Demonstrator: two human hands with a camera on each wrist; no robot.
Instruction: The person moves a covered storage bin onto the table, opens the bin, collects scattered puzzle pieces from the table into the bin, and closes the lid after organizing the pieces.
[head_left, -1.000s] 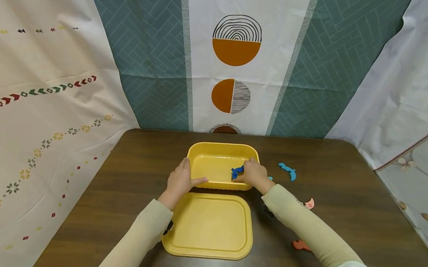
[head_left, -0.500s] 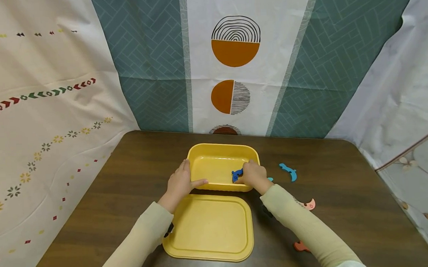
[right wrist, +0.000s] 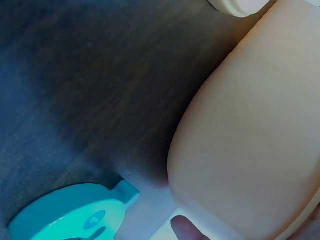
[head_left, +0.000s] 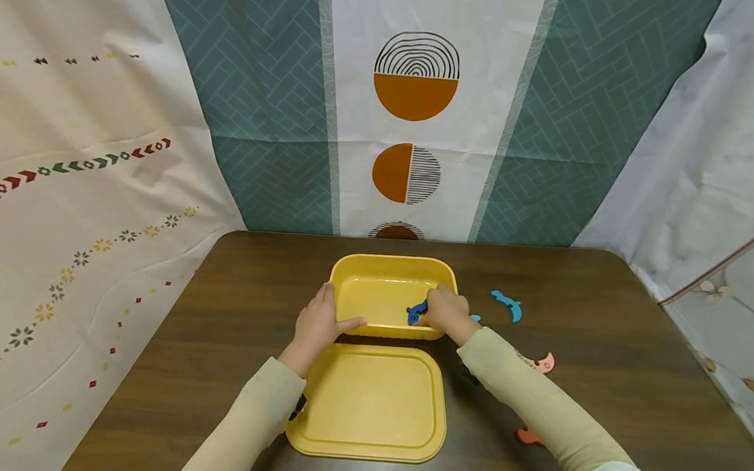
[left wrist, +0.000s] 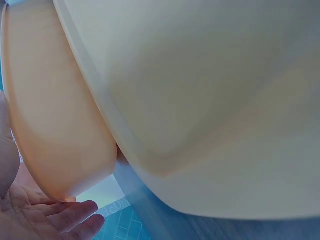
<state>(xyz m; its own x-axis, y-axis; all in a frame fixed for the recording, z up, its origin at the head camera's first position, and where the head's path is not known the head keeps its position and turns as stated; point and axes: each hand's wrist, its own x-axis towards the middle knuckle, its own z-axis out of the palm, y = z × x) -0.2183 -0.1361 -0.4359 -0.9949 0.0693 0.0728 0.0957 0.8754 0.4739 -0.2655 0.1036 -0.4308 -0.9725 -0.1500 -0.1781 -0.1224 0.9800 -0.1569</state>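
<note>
A yellow plastic box [head_left: 379, 291] stands open at the middle of the table. My left hand [head_left: 318, 325] grips its left side, with the thumb laid along the front rim and the fingers outside the wall. At the front right corner my right hand [head_left: 449, 310] holds the box, its thumb over the rim and a fingertip [right wrist: 185, 228] showing outside the wall in the right wrist view. A dark blue curved toy piece [head_left: 417, 312] lies inside, close beside the right thumb. In front of the box sits its flat yellow lid [head_left: 367, 402].
A teal curved piece [right wrist: 75, 212] lies just outside the box under my right hand. Farther right is a light blue piece [head_left: 507, 304]. A pink piece [head_left: 545, 363] and a red-orange one [head_left: 529, 436] are partly hidden by my right sleeve.
The head view has tilted slightly. My right thumb has drawn back a little along the front rim, while both hands stay on the box.
</note>
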